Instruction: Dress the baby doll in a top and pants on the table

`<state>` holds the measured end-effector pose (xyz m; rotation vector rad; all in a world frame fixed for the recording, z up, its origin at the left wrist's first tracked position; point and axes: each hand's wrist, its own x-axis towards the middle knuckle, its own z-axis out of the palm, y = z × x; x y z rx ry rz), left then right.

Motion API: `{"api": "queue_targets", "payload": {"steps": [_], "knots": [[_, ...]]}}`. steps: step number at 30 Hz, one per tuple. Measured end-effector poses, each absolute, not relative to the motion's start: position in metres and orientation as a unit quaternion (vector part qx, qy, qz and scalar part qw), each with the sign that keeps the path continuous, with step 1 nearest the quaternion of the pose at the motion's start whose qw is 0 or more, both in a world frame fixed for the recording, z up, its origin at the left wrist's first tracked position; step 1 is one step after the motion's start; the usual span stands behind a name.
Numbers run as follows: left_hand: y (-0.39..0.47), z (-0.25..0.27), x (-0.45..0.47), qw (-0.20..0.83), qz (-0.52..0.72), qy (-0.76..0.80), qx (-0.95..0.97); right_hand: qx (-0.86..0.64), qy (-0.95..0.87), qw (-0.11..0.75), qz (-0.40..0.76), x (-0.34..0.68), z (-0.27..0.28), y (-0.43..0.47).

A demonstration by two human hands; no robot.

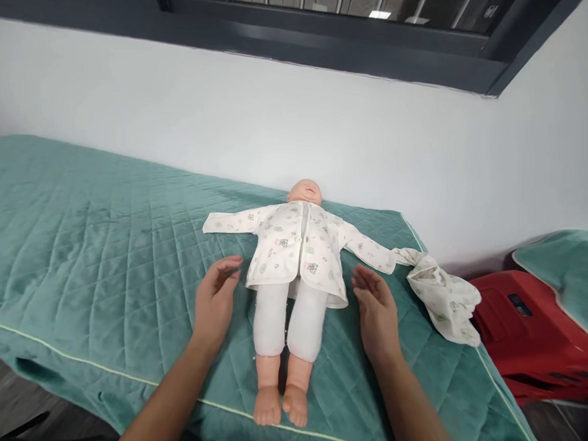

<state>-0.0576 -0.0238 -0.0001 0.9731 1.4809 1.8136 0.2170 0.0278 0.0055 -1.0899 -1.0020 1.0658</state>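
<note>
A baby doll [271,322] lies on its back in the middle, head toward the wall and feet toward me. It wears a white printed baby jacket [278,246] with long sleeves spread to both sides; a button shows at the front. My left hand [218,298] hovers just left of the jacket's hem, fingers curved and apart, holding nothing. On the other side, my right hand [375,307] is beside the hem, also open and without anything in it. Both palms face the doll, and neither hand appears to touch it.
A green quilted cover [104,259] lies under the doll. Bunched printed cloth [440,296] rests at the right, by the sleeve's end. Beyond the right edge stands a red plastic chair or stool [536,325], partly under green fabric [576,275]. A white wall [182,107] closes off the back.
</note>
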Motion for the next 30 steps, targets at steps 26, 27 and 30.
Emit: {"api": "queue_targets", "payload": {"steps": [26,27,30], "knots": [[0.142,0.036,-0.031,0.739,0.561,0.342,0.149,-0.413,-0.269,0.578,0.651,0.180,0.032,0.179],[0.143,0.035,-0.034,0.733,0.568,0.345,0.148,-0.415,-0.271,0.575,0.651,0.180,0.030,0.179],[0.150,0.032,-0.050,0.676,0.633,0.358,0.123,-0.414,-0.257,0.578,0.654,0.185,0.029,0.183]]}}
